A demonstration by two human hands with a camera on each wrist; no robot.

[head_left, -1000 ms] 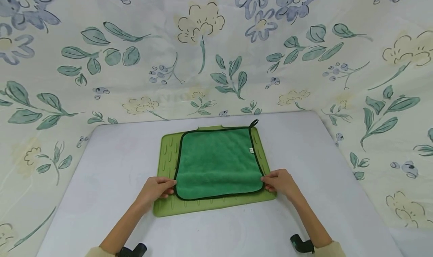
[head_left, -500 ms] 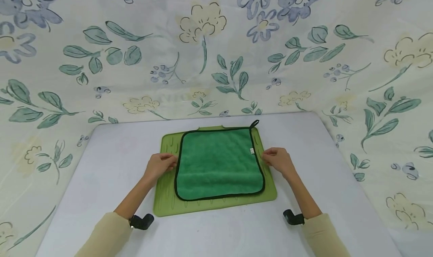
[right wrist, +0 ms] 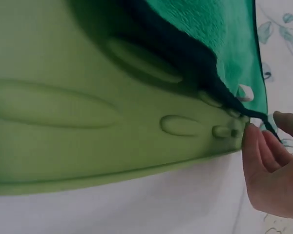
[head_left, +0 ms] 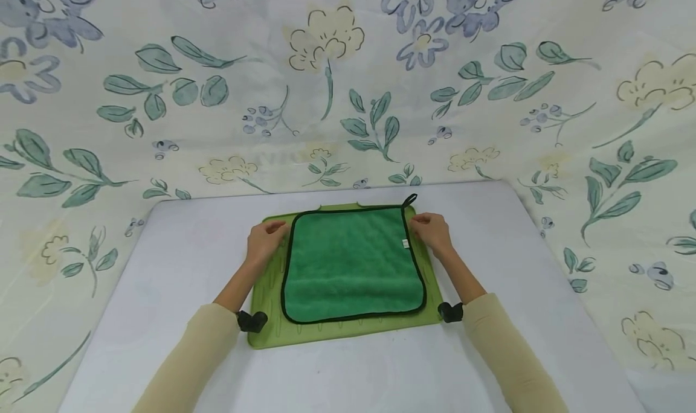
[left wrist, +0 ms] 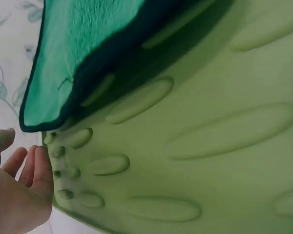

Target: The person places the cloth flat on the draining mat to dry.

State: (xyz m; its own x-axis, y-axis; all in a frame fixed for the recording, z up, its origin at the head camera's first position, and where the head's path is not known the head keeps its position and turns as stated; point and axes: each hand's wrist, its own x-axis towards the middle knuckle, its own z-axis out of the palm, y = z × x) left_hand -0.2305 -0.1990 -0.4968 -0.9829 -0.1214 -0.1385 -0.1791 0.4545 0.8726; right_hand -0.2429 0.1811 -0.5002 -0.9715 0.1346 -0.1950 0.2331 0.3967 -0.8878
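A green towel (head_left: 348, 262) with black edging lies spread flat on a lighter green ridged mat (head_left: 266, 334). At its far right corner is a black hanging loop (head_left: 409, 200), and a small white tag (head_left: 405, 243) shows on its right edge. My left hand (head_left: 264, 242) hovers beside the towel's far left corner; in the left wrist view its thumb and fingers stand apart, with nothing between them. Near the far right corner is my right hand (head_left: 432, 232). In the right wrist view its thumb and fingers stand apart close to the loop, without a visible pinch.
The mat lies on a white table (head_left: 179, 262). Behind and beside the table hangs a white sheet (head_left: 304, 129) printed with flowers and leaves. Black wrist cameras sit below both hands, and the sleeves are beige.
Both hands have let go of the towel's near side corners and moved away from me along its sides to the far corners. The towel and mat stay in place.
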